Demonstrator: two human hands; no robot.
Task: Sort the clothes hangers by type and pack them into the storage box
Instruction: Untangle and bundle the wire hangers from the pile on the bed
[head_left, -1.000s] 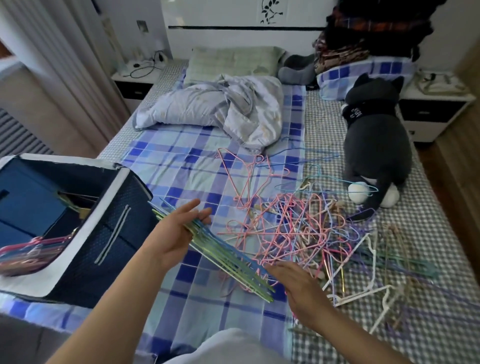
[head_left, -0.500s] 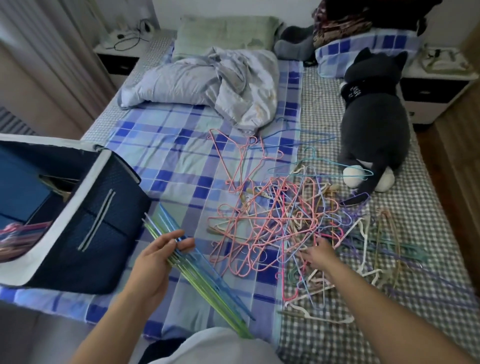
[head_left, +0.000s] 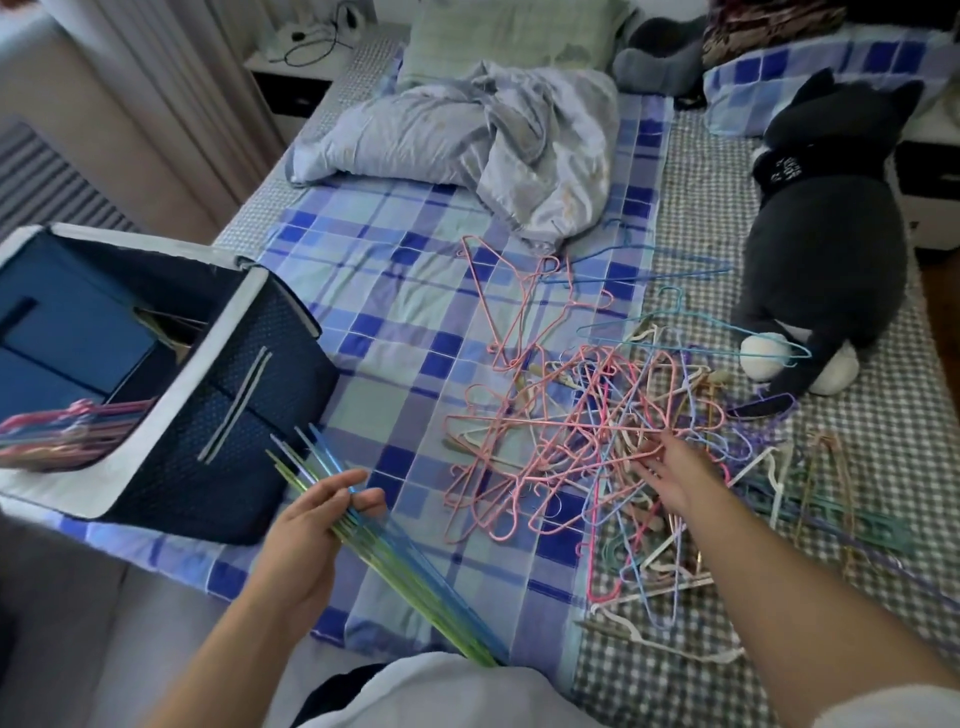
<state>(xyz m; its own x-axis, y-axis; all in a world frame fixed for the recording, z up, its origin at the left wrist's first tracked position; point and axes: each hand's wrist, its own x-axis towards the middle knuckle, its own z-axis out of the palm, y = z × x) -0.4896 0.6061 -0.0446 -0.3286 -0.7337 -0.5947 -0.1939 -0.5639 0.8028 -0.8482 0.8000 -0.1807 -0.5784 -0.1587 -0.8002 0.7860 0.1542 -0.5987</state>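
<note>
1. Since the earlier frames, the right hand (head_left: 675, 475) has reached further up into the tangled pile of hangers (head_left: 597, 431) at centre right of the frame, while the left hand (head_left: 317, 525) has kept its bundle low at lower centre.
2. Left hand: fingers and thumb are curled round a bundle of green and blue hangers (head_left: 395, 561), which slants from beside the box down to the bottom edge.
3. Right hand: fingers are spread and laid on the pink wires; whether any strand is already pinched I cannot tell.
4. The storage box (head_left: 218, 379) sits tilted at left of the frame on the bed (head_left: 395, 291), its opening facing up and left, with a sorted stack of coloured hangers (head_left: 67, 431) already inside at its lower left.
5. Step in hand, as I judge it: picking out the next hanger matching the held bundle.
6. To do it well, take a single hanger by its hook and lift it slowly, since the hooks interlock and a quick pull would likely drag neighbours along.
7. Keep the held bundle aligned so the new one slides flat against it.
</note>
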